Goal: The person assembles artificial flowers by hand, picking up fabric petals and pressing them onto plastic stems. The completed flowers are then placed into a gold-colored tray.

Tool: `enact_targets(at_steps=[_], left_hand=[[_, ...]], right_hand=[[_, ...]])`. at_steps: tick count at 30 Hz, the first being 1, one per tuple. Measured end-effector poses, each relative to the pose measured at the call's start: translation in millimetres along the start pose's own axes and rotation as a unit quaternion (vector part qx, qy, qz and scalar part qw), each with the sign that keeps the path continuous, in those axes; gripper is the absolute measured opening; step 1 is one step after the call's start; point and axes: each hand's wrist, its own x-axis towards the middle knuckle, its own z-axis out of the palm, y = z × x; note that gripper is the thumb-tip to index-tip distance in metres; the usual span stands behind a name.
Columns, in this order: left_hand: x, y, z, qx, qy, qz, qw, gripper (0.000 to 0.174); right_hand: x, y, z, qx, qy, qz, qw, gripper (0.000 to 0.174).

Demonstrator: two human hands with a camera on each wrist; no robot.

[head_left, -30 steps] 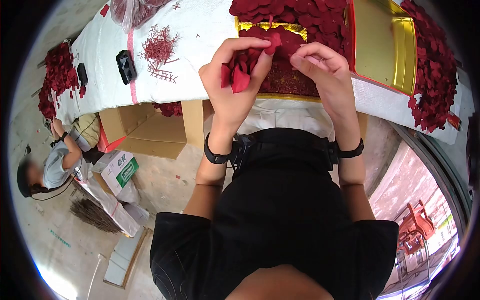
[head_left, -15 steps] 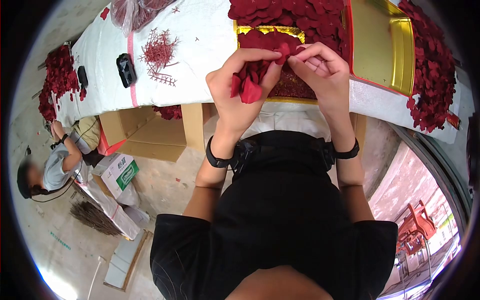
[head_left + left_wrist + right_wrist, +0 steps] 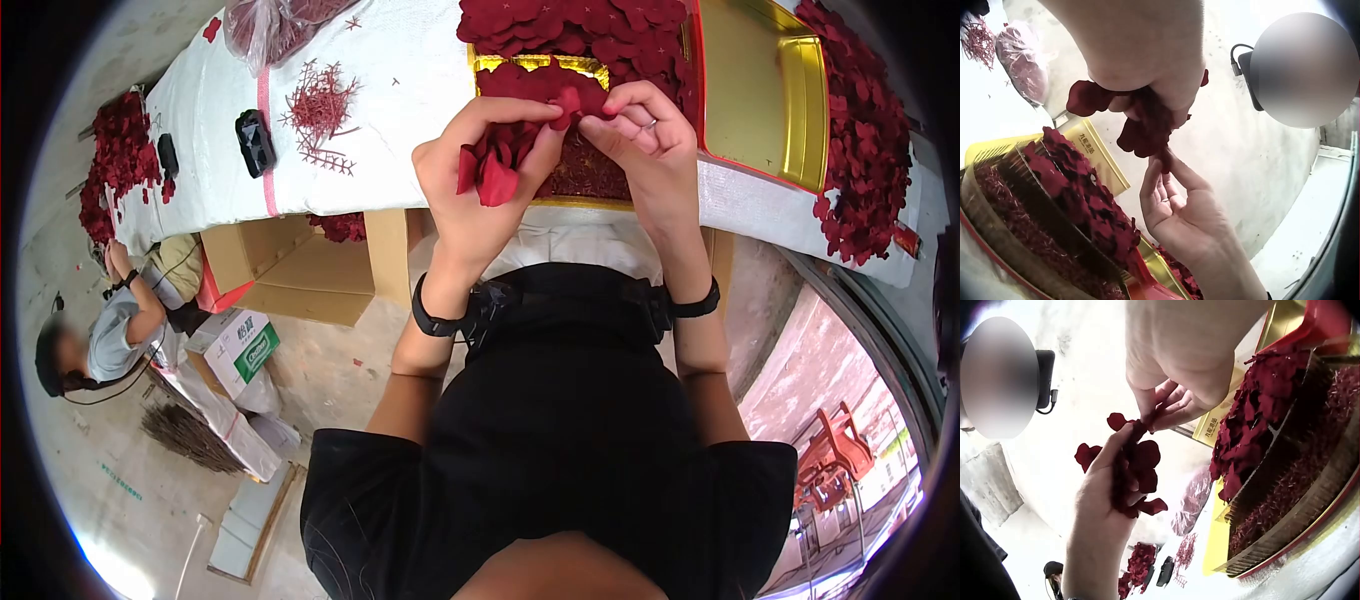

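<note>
My left hand curled round bunch of red petals, thumb and forefinger pinching front petal. Right hand nipping red piece at its 3 o'clock, can't tell if same petal tbh. Fingertips bit closer together than second ago; left hand scooted toward right one. From my hands: 12 o'clock, gold-rimmed box with petal heap; 3, gold tray; 9, spiky red stem pile on white cloth. Farther, at 8, open cardboard box, then another person.
</note>
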Motion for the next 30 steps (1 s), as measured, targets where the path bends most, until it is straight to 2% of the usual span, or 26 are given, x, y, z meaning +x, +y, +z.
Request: enact_targets(at_steps=[10, 12, 15, 19, 21, 24, 26, 30], left_hand=[[-2.6, 0.4, 0.9, 0.006, 0.01, 0.014, 1.0, 0.015], [-5.7, 3.1, -0.3, -0.008, 0.011, -0.019, 1.0, 0.014], [-14.4, 3.5, -2.5, -0.009, 0.012, -0.049, 0.999, 0.013], [-27.7, -7.1, -8.2, 0.002, -0.004, -0.05, 0.999, 0.012], [-34.8, -10.0, -10.5, 0.002, -0.004, -0.093, 0.996, 0.011], [-39.6, -12.8, -12.9, -0.008, 0.0, -0.169, 0.985, 0.011], [-40.5, -14.2, -11.8, -0.022, 0.012, -0.203, 0.979, 0.012], [-24.6, -41.1, -11.2, -0.091, 0.098, -0.286, 0.949, 0.018]], right_hand=[[-0.4, 6.3, -1.6, -0.017, 0.006, -0.092, 0.996, 0.022], [-2.0, 5.4, -1.5, -0.026, 0.005, -0.096, 0.995, 0.023], [-6.0, 9.2, -2.7, -0.061, 0.009, -0.091, 0.994, 0.025], [-11.1, 9.3, -0.1, -0.066, 0.003, -0.032, 0.997, 0.029], [-13.2, 9.5, 2.5, -0.09, 0.015, 0.005, 0.996, 0.033], [-13.2, 15.9, -6.4, -0.069, -0.002, 0.043, 0.997, 0.029], [-10.0, 15.1, -3.9, -0.072, 0.02, 0.053, 0.996, 0.027], [7.0, 12.7, -2.7, -0.082, 0.052, 0.04, 0.994, 0.024]])
